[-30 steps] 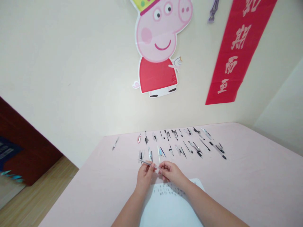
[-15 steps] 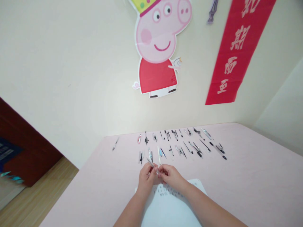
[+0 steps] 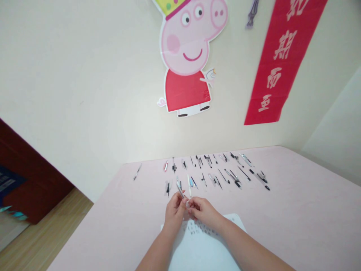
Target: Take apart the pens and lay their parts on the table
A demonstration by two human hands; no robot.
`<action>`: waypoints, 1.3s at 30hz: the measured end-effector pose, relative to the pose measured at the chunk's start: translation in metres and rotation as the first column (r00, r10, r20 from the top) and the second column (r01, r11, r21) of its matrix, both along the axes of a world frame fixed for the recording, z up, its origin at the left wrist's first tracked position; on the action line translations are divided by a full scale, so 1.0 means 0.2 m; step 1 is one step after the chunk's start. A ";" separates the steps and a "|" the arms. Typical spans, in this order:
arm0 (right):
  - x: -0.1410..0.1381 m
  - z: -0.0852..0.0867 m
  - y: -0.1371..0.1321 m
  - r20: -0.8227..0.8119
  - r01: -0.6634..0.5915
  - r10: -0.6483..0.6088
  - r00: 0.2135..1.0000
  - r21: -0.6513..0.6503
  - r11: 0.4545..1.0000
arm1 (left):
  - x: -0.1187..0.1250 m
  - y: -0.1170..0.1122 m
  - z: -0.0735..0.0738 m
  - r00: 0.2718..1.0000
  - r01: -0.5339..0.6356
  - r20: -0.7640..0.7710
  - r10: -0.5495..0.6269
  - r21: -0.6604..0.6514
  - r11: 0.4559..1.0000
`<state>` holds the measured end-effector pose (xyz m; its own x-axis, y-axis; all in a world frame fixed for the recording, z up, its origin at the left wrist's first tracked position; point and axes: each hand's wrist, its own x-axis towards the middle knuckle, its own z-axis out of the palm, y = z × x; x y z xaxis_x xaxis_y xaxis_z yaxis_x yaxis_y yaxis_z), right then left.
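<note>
Near the front middle of the table, both my hands meet around a slim, light grey pen (image 3: 180, 190). My left hand (image 3: 175, 210) grips its barrel, and the upper end sticks out toward the wall. My right hand (image 3: 200, 209) pinches the lower end, where a pale clear part shows between the fingertips; its details are too small to make out. Under my wrists lies a white board (image 3: 203, 250) with rows of small dark marks. Just beyond my fingers are a whitish pen (image 3: 189, 184) and a blue pen part (image 3: 191, 182).
Two rows of pen parts, with black refills (image 3: 244, 173) and caps (image 3: 267, 187), lie across the pink tabletop (image 3: 118, 222). A single pen (image 3: 137, 171) lies apart at the left. The wall behind bears a cartoon pig cutout (image 3: 187, 90) and a red banner (image 3: 270, 75).
The pen's upper end has tipped slightly to the right and now stands steeper. Both hands keep nearly the same place and hold.
</note>
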<state>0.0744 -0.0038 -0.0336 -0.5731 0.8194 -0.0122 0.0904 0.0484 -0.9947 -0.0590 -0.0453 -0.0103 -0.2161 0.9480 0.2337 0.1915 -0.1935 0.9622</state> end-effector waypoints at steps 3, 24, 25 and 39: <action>0.00 0.01 -0.01 0.002 -0.015 0.015 1.000 0.017 1.000 | 0.00 0.00 -0.01 0.999 -0.022 0.031 0.021 0.016 1.000; 0.01 -0.03 0.00 0.037 -0.033 0.032 0.999 0.017 0.999 | 0.02 0.01 -0.04 0.984 -0.121 0.134 0.116 0.025 0.992; 0.01 -0.03 0.00 0.035 -0.039 0.038 0.999 0.018 0.999 | 0.02 0.01 -0.04 0.984 -0.122 0.131 0.118 0.026 0.992; 0.00 -0.04 0.01 0.030 -0.047 0.045 0.999 0.045 0.998 | 0.01 -0.01 0.01 0.996 -0.065 -0.065 0.068 0.043 0.997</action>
<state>0.0751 -0.0028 -0.0419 -0.6101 0.7923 0.0075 0.1156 0.0983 -0.9884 -0.0562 -0.0472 -0.0091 -0.2611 0.9214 0.2878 0.2682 -0.2172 0.9386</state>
